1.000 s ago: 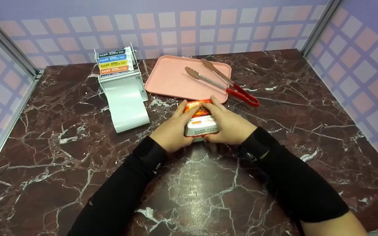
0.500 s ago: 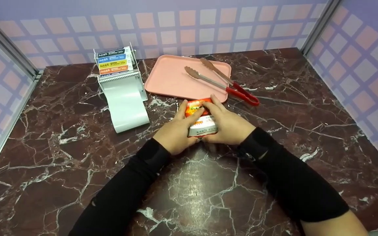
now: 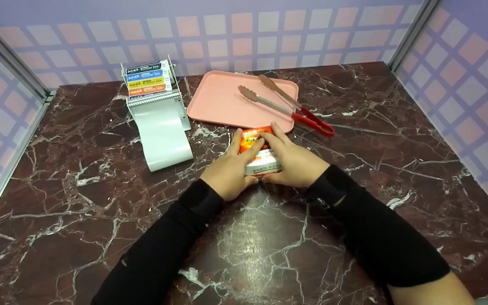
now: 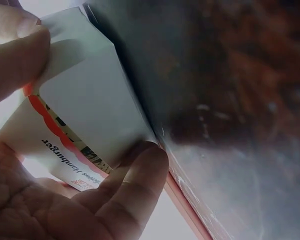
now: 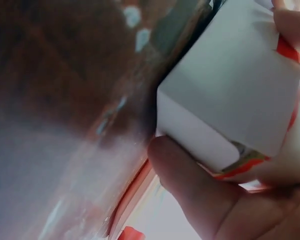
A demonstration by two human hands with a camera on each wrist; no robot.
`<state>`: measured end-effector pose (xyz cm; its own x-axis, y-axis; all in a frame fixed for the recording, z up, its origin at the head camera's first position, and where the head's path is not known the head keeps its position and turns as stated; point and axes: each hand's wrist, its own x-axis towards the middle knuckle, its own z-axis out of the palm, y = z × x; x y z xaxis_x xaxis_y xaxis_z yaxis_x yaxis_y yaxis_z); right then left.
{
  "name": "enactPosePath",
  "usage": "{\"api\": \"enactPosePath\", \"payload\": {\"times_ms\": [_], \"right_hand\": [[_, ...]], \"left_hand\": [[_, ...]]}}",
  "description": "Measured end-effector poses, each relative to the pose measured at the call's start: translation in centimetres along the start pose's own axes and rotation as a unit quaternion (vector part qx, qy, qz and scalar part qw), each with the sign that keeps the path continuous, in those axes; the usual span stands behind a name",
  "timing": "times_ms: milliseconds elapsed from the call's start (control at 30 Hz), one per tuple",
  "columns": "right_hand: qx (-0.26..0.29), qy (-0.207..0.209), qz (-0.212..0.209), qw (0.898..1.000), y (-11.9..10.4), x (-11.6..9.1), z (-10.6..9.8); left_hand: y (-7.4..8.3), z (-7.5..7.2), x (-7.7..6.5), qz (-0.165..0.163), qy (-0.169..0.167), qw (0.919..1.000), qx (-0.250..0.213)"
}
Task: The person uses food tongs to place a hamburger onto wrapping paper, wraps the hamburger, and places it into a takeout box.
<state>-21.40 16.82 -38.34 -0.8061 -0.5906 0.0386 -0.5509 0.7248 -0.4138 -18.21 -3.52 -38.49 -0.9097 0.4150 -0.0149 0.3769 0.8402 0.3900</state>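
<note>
A hamburger box [image 3: 265, 157], red and orange on top with a white printed front, sits between both hands on the marble table. My left hand [image 3: 230, 171] grips its left side, index finger and thumb spread along it. On the opposite side my right hand [image 3: 297, 163] holds it, with fingertips over the top and the thumb at the near lower edge. The left wrist view shows the box's plain white side [image 4: 90, 100] and "Hamburger" lettering, with fingers around it. In the right wrist view, fingers [image 5: 185, 175] press against the white cardboard [image 5: 230, 85].
A pink tray [image 3: 218, 99] lies just behind the box. Red-handled tongs [image 3: 311, 120] rest across its right side, handles over the table. At the left stands a label dispenser [image 3: 155, 97] with colored strips and a white sheet [image 3: 165, 146] hanging forward. Patterned walls enclose the back and sides.
My left hand has shifted slightly right and its thumb has come closer to the right thumb. The pale strip below the box's front edge has gone from view. My right hand stays nearly still.
</note>
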Motion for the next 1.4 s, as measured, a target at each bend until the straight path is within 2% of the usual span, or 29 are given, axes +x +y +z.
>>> {"api": "enactPosePath", "payload": {"times_ms": [200, 433, 667, 967, 1400], "right_hand": [[0.008, -0.023, 0.018, 1.000, 0.06, -0.07, -0.16], [-0.002, -0.012, 0.008, 1.000, -0.06, -0.07, -0.04], [-0.001, -0.016, -0.002, 1.000, -0.22, -0.19, -0.39], [0.028, -0.028, 0.010, 0.999, -0.08, 0.03, -0.48], [0.011, -0.028, -0.010, 0.999, 0.16, -0.25, -0.57]], "left_hand": [[-0.10, -0.05, 0.01, -0.003, 0.000, 0.9999, -0.010], [-0.07, -0.09, 0.05, -0.003, 0.011, 0.9999, -0.010], [0.24, -0.01, 0.06, -0.023, 0.017, 0.9996, -0.008], [0.29, -0.23, 0.26, -0.039, 0.010, 0.9988, -0.029], [0.28, -0.25, 0.20, -0.033, 0.021, 0.9988, -0.030]]}}
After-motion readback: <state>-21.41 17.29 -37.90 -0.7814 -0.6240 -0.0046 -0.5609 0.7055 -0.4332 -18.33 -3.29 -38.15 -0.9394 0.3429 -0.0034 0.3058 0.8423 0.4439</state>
